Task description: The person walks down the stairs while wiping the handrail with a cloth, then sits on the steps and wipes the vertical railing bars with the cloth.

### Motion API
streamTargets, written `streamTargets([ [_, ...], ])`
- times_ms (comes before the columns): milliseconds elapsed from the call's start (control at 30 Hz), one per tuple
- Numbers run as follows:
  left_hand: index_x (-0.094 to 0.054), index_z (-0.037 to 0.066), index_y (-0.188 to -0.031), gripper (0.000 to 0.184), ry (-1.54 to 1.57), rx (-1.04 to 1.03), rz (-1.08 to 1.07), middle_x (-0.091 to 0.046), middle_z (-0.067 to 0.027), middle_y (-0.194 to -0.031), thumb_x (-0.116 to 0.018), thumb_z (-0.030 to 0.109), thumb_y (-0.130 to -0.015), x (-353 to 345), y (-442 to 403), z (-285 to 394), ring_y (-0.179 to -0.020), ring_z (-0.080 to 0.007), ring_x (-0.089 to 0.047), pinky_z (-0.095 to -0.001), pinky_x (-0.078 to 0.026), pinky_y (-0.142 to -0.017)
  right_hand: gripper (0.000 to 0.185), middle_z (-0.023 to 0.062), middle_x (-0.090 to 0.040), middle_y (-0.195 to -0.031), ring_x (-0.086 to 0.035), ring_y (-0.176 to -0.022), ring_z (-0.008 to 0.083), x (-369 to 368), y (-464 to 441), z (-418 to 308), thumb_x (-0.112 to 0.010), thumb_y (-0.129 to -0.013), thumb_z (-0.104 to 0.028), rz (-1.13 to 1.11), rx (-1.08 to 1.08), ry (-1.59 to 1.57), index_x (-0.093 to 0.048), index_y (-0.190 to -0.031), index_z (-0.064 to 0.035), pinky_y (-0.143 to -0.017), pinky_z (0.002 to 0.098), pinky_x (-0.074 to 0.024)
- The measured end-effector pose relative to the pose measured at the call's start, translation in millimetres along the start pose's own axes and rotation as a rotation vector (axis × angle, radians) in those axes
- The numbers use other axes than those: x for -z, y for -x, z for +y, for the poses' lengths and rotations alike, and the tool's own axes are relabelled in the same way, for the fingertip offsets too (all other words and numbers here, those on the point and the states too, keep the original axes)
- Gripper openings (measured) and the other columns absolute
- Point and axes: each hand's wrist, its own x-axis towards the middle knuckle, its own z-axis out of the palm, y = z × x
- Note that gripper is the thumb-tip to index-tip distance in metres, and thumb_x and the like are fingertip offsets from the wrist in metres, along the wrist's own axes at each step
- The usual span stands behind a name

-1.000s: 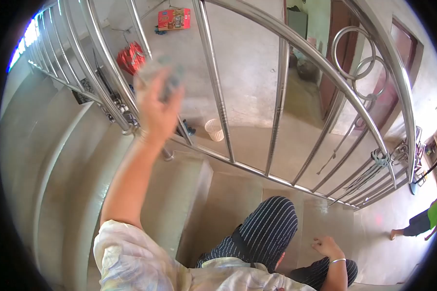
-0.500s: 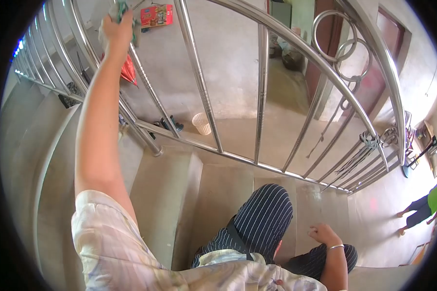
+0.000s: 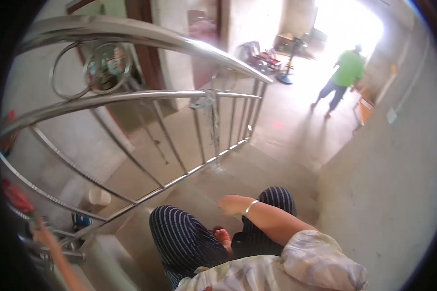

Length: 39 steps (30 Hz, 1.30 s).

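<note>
My left hand (image 3: 42, 234) is at the lower left, small and blurred, closed around a greenish cloth (image 3: 34, 222) against the metal bars of the stair railing (image 3: 145, 194). Part of the cloth is hidden by the fingers and the dim edge of the view. Above my striped knees hangs my right hand (image 3: 234, 205), its fingers loosely curled downward, with nothing visible in them. A silver bangle (image 3: 251, 207) circles that wrist. Grey cloth strips (image 3: 209, 104) are tied to the railing's lower curved rail, away from both hands.
Concrete steps (image 3: 204, 184) descend ahead of me, with a wall (image 3: 374, 194) on the right. Below stand a white basket (image 3: 99, 196), a pedestal fan (image 3: 286, 76) and stacked chairs (image 3: 257, 56). A person in a green shirt (image 3: 348, 69) is near the bright doorway.
My view has swung right toward the doorway, so my left hand now appears lower at the left edge. My right hand has come across in front of my knees.
</note>
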Motion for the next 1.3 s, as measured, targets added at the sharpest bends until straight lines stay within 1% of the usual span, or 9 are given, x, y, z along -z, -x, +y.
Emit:
streamTargets([
  [133, -0.047, -0.008, -0.094, 0.05, -0.406, -0.591, 0.681, -0.054, -0.0264, -0.082, -0.064, 0.035, -0.074, 29, 15, 214, -0.072, -0.0355, -0.053, -0.0435, -0.043, -0.067, 0.022, 0.0198, -0.062, -0.081, -0.06, -0.081, 0.0336, 4, -1, -9, -0.055, -0.07, -0.018, 0.034, -0.051, -0.055, -0.064, -0.079, -0.0001, -0.071, 0.0402, -0.0468],
  [467, -0.022, -0.01, -0.124, 0.068, -0.442, -0.781, 0.574, -0.047, -0.0307, -0.11, -0.06, 0.023, -0.078, 25, -15, 167, -0.099, -0.0412, -0.05, -0.0446, -0.041, -0.084, 0.027, 0.0207, -0.061, -0.088, -0.058, -0.087, 0.0339, 20, 1, -25, -0.057, -0.071, -0.019, 0.031, -0.025, -0.075, -0.061, -0.087, 0.0022, -0.076, 0.039, -0.046],
  [600, -0.03, -0.007, -0.124, 0.055, -0.556, -0.801, 0.388, -0.04, -0.0257, -0.122, -0.051, 0.026, -0.086, 36, -74, -100, -0.111, -0.035, -0.042, -0.04, -0.035, -0.093, 0.032, 0.0199, -0.061, -0.087, -0.058, -0.087, 0.0341, 14, -3, -20, -0.058, -0.073, -0.026, 0.002, 0.01, -0.017, -0.061, -0.09, 0.0012, -0.077, 0.0402, -0.0455],
  [700, -0.029, -0.009, -0.126, 0.057, -0.725, -0.547, 0.19, -0.035, -0.026, -0.128, -0.051, 0.025, -0.086, -27, 47, -84, -0.12, -0.0341, -0.034, -0.0387, -0.024, -0.102, 0.032, 0.0189, -0.061, -0.087, -0.058, -0.087, 0.0345, 15, 11, -19, -0.057, -0.075, -0.028, 0.22, 0.13, -0.086, -0.061, -0.091, -0.0007, -0.077, 0.0416, -0.0452],
  [733, -0.026, -0.011, -0.127, 0.059, -0.984, -0.539, 0.366, -0.033, -0.0272, -0.129, -0.051, 0.024, -0.086, -34, 47, -132, -0.121, -0.0356, -0.032, -0.0398, -0.024, -0.102, 0.031, 0.0186, -0.06, -0.088, -0.057, -0.087, 0.0347, 13, 9, -16, -0.056, -0.075, -0.028, 0.121, 0.079, -0.062, -0.06, -0.092, -0.0018, -0.077, 0.042, -0.0445],
  [800, -0.02, -0.01, -0.13, 0.069, -1.042, -0.499, 0.258, -0.028, -0.0264, -0.132, -0.054, 0.03, -0.084, -42, 89, -62, -0.123, -0.0341, -0.03, -0.0373, -0.024, -0.102, 0.03, 0.0194, -0.059, -0.087, -0.057, -0.084, 0.0357, 11, 0, -7, -0.055, -0.076, -0.028, -0.067, -0.033, 0.012, -0.058, -0.094, -0.0042, -0.075, 0.0427, -0.0441],
  [967, -0.027, -0.003, -0.129, 0.065, -0.887, -0.427, -0.028, -0.036, -0.0232, -0.127, -0.056, -0.003, -0.071, 9, 97, -11, -0.118, -0.0358, -0.035, -0.0399, -0.028, -0.099, 0.032, 0.0203, -0.06, -0.087, -0.056, -0.084, 0.0364, 22, 16, -9, -0.058, -0.073, -0.03, 0.076, 0.06, -0.005, -0.059, -0.089, -0.0029, -0.075, 0.0428, -0.0447],
  [1133, -0.029, 0.0, -0.129, 0.067, -1.0, -0.713, 0.203, -0.037, -0.0207, -0.127, -0.055, -0.008, -0.067, 57, 62, -2, -0.121, -0.0346, -0.032, -0.0404, -0.025, -0.101, 0.03, 0.02, -0.06, -0.084, -0.056, -0.082, 0.0368, 29, 20, -16, -0.059, -0.071, -0.026, 0.086, 0.09, -0.075, -0.059, -0.09, -0.0031, -0.073, 0.043, -0.0453],
  [1300, -0.029, 0.001, -0.129, 0.069, -0.916, -0.528, 0.152, -0.033, -0.0205, -0.131, -0.051, -0.009, -0.065, -28, 126, -24, -0.126, -0.0343, -0.023, -0.0404, -0.018, -0.104, 0.035, 0.0191, -0.062, -0.086, -0.06, -0.082, 0.0326, 35, 10, -26, -0.06, -0.073, -0.025, -0.011, 0.005, -0.004, -0.058, -0.101, -0.0039, -0.075, 0.038, -0.0467],
])
